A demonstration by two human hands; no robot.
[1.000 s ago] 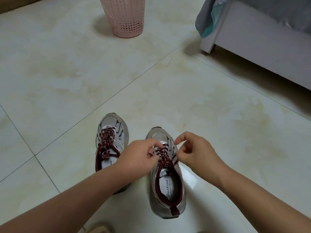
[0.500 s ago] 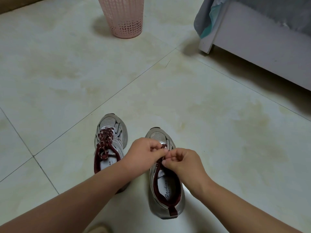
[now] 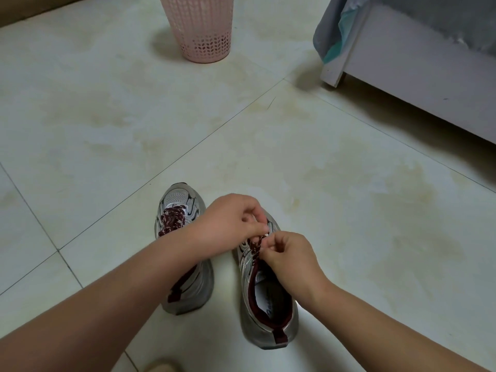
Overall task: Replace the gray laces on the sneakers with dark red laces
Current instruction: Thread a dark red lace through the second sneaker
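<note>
Tiled floor, left hand covering right sneaker's toe, laces pinched

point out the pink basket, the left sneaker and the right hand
pink perforated plastic basket (image 3: 201, 25), head view, front wall
silver mesh left sneaker (image 3: 177, 196), head view, toe mesh
right hand (image 3: 288, 257), head view, back of hand

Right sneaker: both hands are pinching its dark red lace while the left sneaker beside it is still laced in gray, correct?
Not quite. In the head view the left sneaker already carries dark red laces, not gray. Both the left hand and right hand pinch the right sneaker lace.
</note>
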